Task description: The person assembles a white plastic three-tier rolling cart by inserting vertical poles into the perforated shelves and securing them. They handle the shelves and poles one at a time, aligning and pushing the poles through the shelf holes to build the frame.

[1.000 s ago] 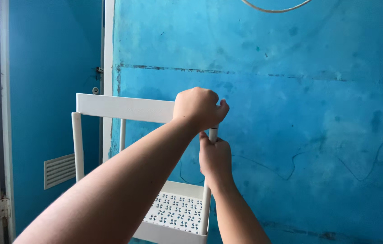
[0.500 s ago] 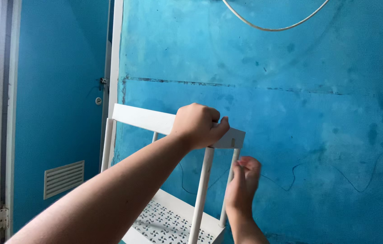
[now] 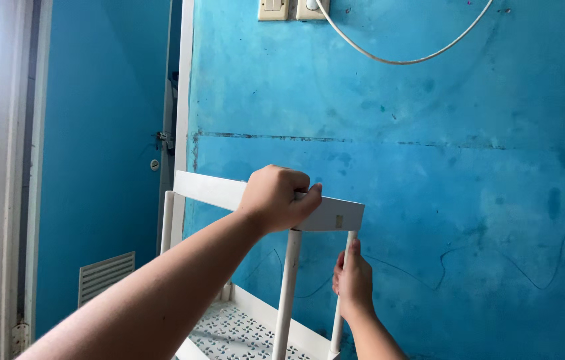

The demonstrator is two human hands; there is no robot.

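A white plastic shelf rack [image 3: 210,191] stands tilted against a blue wall. Its top tier is a flat white panel. My left hand [image 3: 276,197] is closed over the front edge of that top tier, near its right end. My right hand [image 3: 353,281] grips the thin white corner post [image 3: 344,287] below the tier's right corner. A second white post [image 3: 288,287] runs down just left of it. A lower perforated tier [image 3: 229,330] shows at the bottom.
The blue wall [image 3: 429,167] fills the right side, with two cream switch plates [image 3: 274,9] and a white cable [image 3: 396,59] hanging near the top. At left is a blue door [image 3: 96,167] with a white frame and a slatted vent [image 3: 104,275].
The view has tilted upward, showing the switch plates. The rack's top has shifted right and lower in view. My right hand slid down the corner post and closed around it.
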